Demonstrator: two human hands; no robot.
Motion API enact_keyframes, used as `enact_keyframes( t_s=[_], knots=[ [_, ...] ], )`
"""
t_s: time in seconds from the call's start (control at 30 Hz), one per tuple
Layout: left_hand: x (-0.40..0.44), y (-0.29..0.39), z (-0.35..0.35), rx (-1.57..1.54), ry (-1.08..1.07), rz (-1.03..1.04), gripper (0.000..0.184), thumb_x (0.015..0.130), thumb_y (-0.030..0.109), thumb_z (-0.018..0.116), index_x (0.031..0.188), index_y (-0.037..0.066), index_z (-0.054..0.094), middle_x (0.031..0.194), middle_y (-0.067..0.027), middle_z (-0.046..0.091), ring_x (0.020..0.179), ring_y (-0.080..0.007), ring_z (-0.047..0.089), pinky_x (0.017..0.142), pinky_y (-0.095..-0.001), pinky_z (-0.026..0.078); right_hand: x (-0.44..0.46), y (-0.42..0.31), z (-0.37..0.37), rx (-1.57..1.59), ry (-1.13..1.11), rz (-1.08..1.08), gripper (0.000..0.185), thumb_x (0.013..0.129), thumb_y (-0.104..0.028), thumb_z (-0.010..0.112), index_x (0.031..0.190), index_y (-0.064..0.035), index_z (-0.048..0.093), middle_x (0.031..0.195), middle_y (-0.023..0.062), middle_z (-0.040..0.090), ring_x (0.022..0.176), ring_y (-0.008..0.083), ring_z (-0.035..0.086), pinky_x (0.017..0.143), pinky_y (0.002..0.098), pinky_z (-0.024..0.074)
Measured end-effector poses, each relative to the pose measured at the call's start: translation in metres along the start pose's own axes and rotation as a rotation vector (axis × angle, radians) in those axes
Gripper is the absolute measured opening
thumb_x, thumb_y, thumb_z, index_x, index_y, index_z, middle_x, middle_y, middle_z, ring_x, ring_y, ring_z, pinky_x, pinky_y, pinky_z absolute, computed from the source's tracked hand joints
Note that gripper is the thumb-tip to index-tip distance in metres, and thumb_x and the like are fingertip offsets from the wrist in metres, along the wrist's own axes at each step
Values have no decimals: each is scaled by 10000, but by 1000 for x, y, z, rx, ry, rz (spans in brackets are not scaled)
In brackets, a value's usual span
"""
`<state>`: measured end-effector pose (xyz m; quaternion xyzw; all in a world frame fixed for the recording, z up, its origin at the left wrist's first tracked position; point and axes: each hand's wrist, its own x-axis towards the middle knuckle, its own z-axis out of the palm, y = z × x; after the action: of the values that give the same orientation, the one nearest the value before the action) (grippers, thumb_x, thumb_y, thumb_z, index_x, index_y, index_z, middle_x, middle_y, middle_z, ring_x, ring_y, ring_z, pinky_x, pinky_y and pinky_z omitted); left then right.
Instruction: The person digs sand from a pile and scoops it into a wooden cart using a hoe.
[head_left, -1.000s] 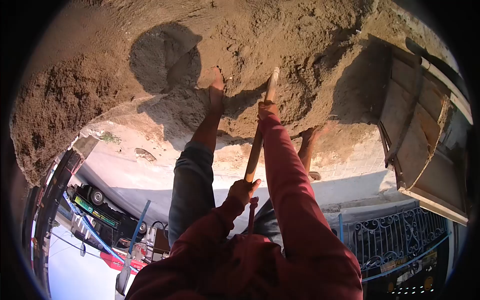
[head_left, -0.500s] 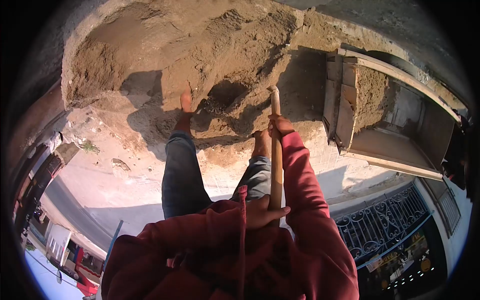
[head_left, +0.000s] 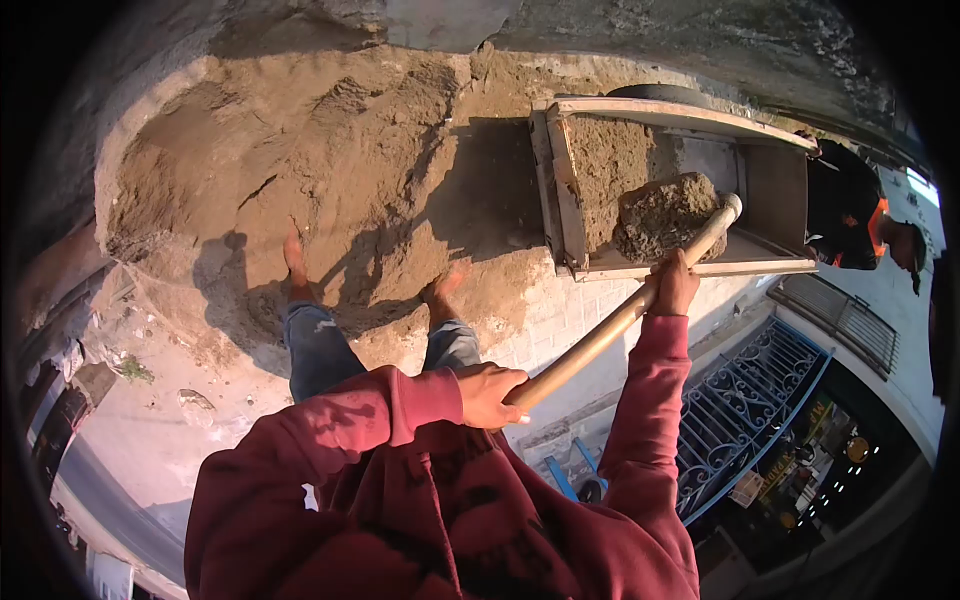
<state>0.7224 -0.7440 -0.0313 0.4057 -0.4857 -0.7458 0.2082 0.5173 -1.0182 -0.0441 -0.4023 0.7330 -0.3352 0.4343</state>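
Observation:
A long wooden handle [head_left: 590,343] runs up and to the right across the view. My left hand [head_left: 490,394] is closed round its lower end, near my body. Farther up, my right hand [head_left: 674,284] grips the same handle. At the far end a clump of damp sand [head_left: 668,212] hangs over a wooden box [head_left: 775,195]; the blade under it is hidden. More sand [head_left: 608,160] lies inside the box at its left side.
A broad sand heap [head_left: 340,150] spreads at the upper left, with my bare feet on it. Another person [head_left: 850,205] is beyond the box at the right. A blue metal railing [head_left: 745,400] stands at the lower right.
The handle has swung from upright to slanting right, and its far end has moved from over the sand heap to over the box. The clump of sand now shows. The view has turned right.

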Motion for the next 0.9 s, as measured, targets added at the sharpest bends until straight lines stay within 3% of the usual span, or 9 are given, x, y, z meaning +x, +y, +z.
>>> enact_keyframes(
  t_s=[0.17,0.27,0.33,0.5,0.57,0.67,0.77,0.83,0.9],
  knots=[
    [95,-129,-17,390,380,-158,271,863,116,576,1109,6,542,998,-197,633,1021,-366,599,874,-444,465,36,52,42,117,132,-176,195,867,-183,605,822,-17,513,626,79,534,487,189,527,446,327,488],
    [135,-165,-12,487,537,-253,209,874,118,569,1055,16,553,938,-172,649,984,-350,615,890,-444,460,14,29,77,204,181,-257,190,853,-165,609,811,-24,489,602,74,515,460,181,503,428,316,459],
    [141,-179,-11,395,638,-365,277,887,263,552,1060,48,577,844,-147,665,915,-301,652,740,-454,508,-4,17,102,198,187,-311,190,863,-172,609,824,-25,496,582,67,508,446,162,492,405,294,436],
    [93,-225,-70,567,735,-220,504,852,509,574,1033,40,608,881,-176,666,826,-365,647,696,-416,516,-53,33,213,248,-68,-374,159,887,-147,592,833,-29,500,563,49,501,408,132,478,380,270,411],
    [77,-254,-100,346,716,-382,573,827,583,586,1011,43,640,889,-186,676,801,-378,652,681,-432,516,-56,67,277,224,-122,-290,163,894,-144,589,828,-35,488,566,42,503,402,117,470,361,261,395],
    [68,-338,-142,30,803,-576,659,790,668,586,862,23,704,755,-198,677,749,-358,673,677,-428,524,-18,167,389,124,-194,-344,188,856,-144,625,792,-20,500,592,48,525,416,130,494,383,283,421],
    [40,-399,-188,-64,812,-729,674,800,671,578,855,10,700,715,-199,666,725,-322,680,663,-424,514,-21,238,499,88,-349,-155,198,822,-151,621,756,6,520,555,59,535,404,165,519,387,312,439],
    [29,-445,-187,-143,805,-827,689,799,676,574,841,-2,693,704,-191,664,731,-321,682,664,-425,505,-16,305,552,-199,-331,-109,290,826,-194,633,670,28,531,542,100,571,430,201,578,409,340,472],
    [2,-446,-191,-335,668,-903,694,806,676,565,818,-7,685,692,-183,659,733,-333,676,662,-425,497,-15,396,578,-420,-414,56,360,810,-270,663,748,79,597,592,162,615,485,247,639,465,366,509]
  ],
)
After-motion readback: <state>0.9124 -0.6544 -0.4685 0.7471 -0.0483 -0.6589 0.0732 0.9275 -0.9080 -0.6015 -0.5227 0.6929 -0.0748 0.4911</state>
